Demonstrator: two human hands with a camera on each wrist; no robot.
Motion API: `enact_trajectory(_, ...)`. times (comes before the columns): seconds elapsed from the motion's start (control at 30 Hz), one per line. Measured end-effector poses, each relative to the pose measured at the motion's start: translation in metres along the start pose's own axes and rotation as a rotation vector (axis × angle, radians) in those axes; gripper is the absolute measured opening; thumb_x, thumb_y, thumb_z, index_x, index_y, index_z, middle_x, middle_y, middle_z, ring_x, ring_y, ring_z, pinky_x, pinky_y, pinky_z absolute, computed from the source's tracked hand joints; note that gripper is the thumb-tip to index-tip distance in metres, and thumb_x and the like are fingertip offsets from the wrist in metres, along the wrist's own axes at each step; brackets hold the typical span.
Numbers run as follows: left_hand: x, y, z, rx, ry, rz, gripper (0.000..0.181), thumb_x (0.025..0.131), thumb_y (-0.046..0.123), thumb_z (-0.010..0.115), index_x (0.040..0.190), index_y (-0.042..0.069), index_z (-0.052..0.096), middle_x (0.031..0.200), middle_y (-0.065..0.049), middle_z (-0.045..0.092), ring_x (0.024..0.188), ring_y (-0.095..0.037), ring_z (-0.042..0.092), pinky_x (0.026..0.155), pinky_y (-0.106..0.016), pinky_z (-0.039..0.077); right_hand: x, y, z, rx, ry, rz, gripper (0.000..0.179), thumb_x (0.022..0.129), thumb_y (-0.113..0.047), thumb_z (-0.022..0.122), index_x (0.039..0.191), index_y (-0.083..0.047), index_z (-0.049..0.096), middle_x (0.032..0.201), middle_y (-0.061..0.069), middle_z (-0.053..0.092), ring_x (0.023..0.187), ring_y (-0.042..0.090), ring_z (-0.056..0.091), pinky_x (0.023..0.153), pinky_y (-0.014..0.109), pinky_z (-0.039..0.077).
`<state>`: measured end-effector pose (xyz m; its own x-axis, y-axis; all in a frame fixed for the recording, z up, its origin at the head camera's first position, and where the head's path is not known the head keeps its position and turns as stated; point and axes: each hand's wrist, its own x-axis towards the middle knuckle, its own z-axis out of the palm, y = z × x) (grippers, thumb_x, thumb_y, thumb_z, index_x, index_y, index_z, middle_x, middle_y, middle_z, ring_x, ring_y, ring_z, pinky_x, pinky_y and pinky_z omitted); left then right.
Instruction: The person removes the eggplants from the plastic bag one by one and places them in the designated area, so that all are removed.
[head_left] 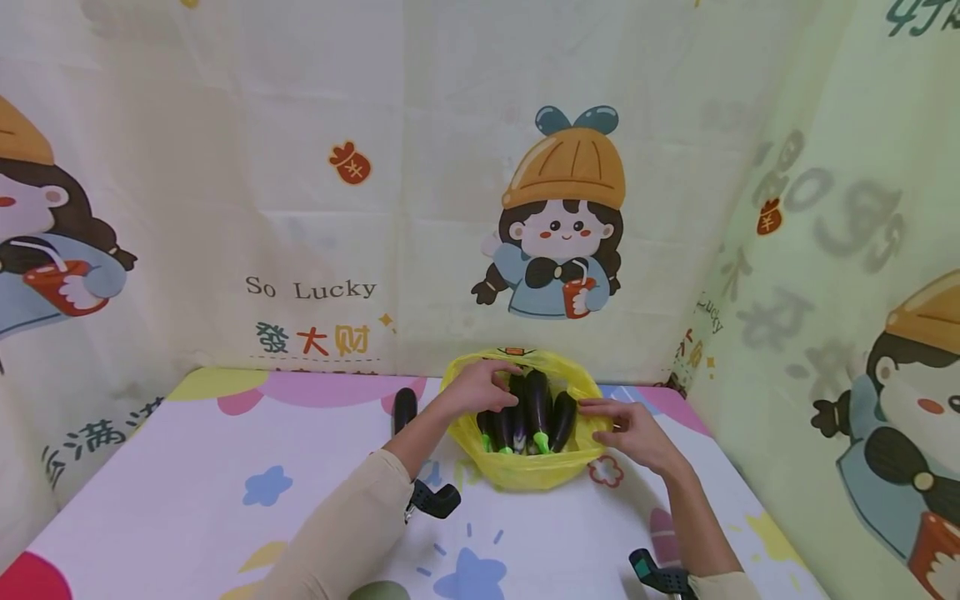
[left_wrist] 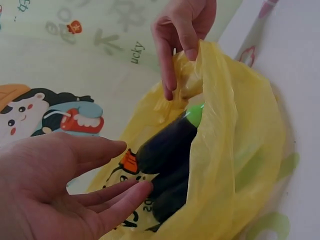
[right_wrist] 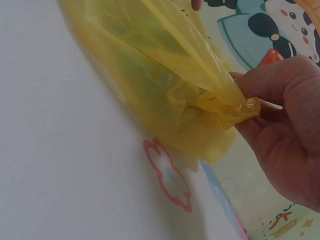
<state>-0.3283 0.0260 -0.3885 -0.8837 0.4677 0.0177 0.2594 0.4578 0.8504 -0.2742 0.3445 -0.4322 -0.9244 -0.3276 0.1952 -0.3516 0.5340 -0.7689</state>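
Note:
A yellow plastic bag (head_left: 517, 475) stands on the table with its mouth spread wide. Several dark purple eggplants (head_left: 537, 400) with green stem ends lie inside it. My left hand (head_left: 487, 387) is over the far left part of the bag's mouth, beside the eggplants. In the left wrist view, this hand (left_wrist: 55, 185) has its thumb and fingers apart and nothing between them. At the bag's right side, my right hand (head_left: 637, 429) pinches the rim, and a crumpled bit of plastic shows between thumb and fingers of the hand (right_wrist: 290, 125) in the right wrist view.
One more eggplant (head_left: 404, 408) lies on the table left of the bag, partly behind my left forearm. The table (head_left: 315, 442) carries a white cloth with coloured prints. Printed curtains (head_left: 435, 208) hang close behind the bag and along the right side.

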Motion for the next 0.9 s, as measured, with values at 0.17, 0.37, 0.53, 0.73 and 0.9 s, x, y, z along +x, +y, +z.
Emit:
enact_trajectory(0.17,0.012,0.003,0.009,-0.051,-0.020,-0.032,0.049,0.092,0.013,0.079,0.140,0.014,0.065,0.104,-0.009,0.069,0.088,-0.030,0.072,0.081,-0.036,0.063,-0.001,-0.001,0.000,-0.004,0.002,-0.010,0.040,0.092,0.001,0.071,0.132,-0.001,0.070,0.142,0.018,0.064,0.136,0.046,0.051,0.089,0.018,0.056)
enact_trajectory(0.37,0.020,0.007,0.018,-0.031,-0.024,-0.076,0.049,0.091,0.014,0.080,0.138,0.016,0.066,0.124,-0.014,0.067,0.091,-0.031,0.072,0.080,-0.036,0.063,-0.001,-0.002,0.001,-0.016,0.008,-0.022,0.040,0.091,0.002,0.070,0.132,0.000,0.070,0.142,0.019,0.064,0.134,0.044,0.052,0.090,0.018,0.056)
enact_trajectory(0.53,0.022,0.010,0.026,-0.029,-0.019,-0.105,0.050,0.090,0.013,0.081,0.138,0.016,0.066,0.146,-0.015,0.058,0.096,-0.032,0.072,0.082,-0.039,0.063,-0.001,-0.002,0.002,-0.014,0.010,0.006,0.040,0.091,0.002,0.070,0.131,-0.002,0.071,0.144,0.017,0.064,0.135,0.042,0.052,0.089,0.018,0.056)
enact_trajectory(0.73,0.026,0.014,0.034,-0.026,-0.020,-0.117,0.054,0.090,0.011,0.081,0.141,0.017,0.065,0.150,-0.015,0.055,0.100,-0.031,0.072,0.083,-0.043,0.063,-0.001,-0.003,0.003,-0.016,-0.007,0.009,0.040,0.091,-0.001,0.071,0.131,-0.003,0.072,0.144,0.015,0.064,0.135,0.042,0.052,0.088,0.020,0.057)
enact_trajectory(0.9,0.029,0.017,0.040,0.038,-0.017,-0.105,0.056,0.090,0.012,0.080,0.143,0.019,0.063,0.148,-0.012,0.058,0.094,-0.027,0.071,0.079,-0.041,0.063,0.000,-0.002,0.002,-0.023,-0.009,0.007,0.041,0.091,-0.001,0.070,0.132,-0.003,0.071,0.144,0.015,0.064,0.136,0.043,0.051,0.090,0.018,0.056)
